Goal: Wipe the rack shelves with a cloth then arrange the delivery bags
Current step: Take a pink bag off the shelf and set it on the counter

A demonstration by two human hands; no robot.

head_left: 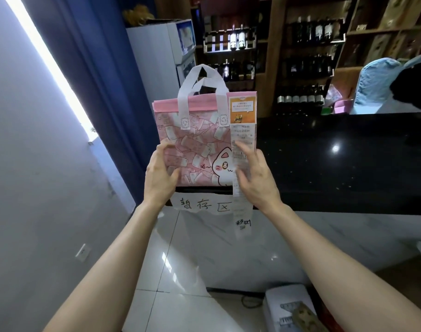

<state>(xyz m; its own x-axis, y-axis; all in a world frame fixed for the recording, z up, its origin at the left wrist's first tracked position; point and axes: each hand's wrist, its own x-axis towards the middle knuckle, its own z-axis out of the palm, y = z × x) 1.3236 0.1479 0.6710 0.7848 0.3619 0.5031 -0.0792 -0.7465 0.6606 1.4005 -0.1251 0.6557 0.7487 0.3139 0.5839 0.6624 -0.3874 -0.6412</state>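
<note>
A pink delivery bag with white handles and a cartoon cat print stands upright at the left end of the black counter. A long white receipt with an orange label hangs down its right front, past the counter edge. My left hand presses the bag's lower left side. My right hand rests on its lower right side, fingers over the receipt. No cloth is in view.
A paper sign with handwritten characters is taped to the counter's front edge under the bag. Behind stand a white fridge and wooden shelves of bottles. A blue curtain hangs left. A white appliance sits on the floor.
</note>
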